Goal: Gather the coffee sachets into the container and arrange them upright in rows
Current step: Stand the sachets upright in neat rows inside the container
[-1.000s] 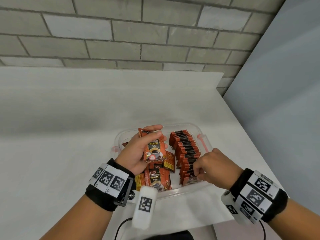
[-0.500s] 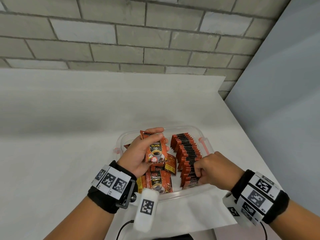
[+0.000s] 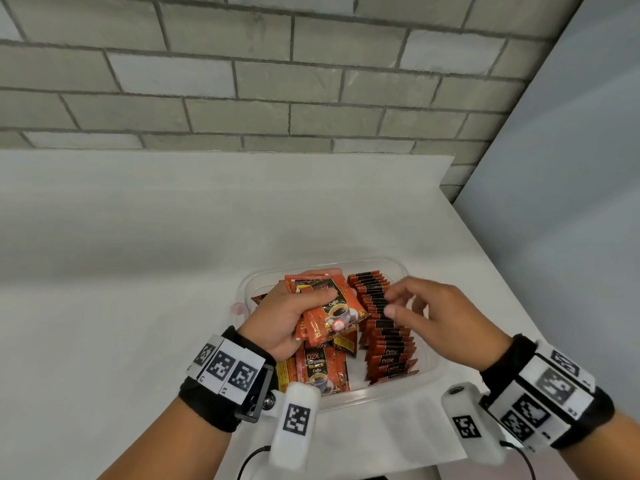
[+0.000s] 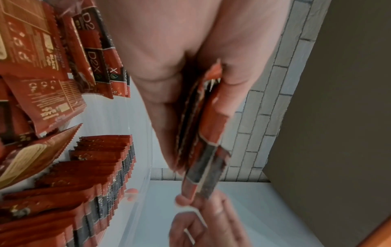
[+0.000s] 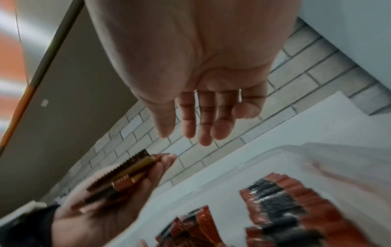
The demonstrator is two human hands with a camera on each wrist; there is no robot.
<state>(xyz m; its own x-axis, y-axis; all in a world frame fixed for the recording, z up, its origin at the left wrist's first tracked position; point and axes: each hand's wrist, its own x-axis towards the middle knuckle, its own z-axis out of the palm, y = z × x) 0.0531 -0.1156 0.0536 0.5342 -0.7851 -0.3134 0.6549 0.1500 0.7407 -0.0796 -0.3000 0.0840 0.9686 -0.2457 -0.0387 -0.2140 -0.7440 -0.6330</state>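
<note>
Coffee sachets point(image 3: 325, 308) sit in a small stack in my left hand point(image 3: 287, 317), gripped above the clear container point(image 3: 398, 268). My right hand point(image 3: 426, 306) is open and holds nothing. They look light, thin and slippery; I'd pinch one top edge.

A clear plastic container point(image 3: 412, 271) sits on the tabletop; along its right side, red-and-black coffee sachets point(image 3: 384, 327) stand upright in a row; loose sachets point(image 3: 323, 368) lie flat at its left; a small stack point(image 3: 329, 306) is held above them.
</note>
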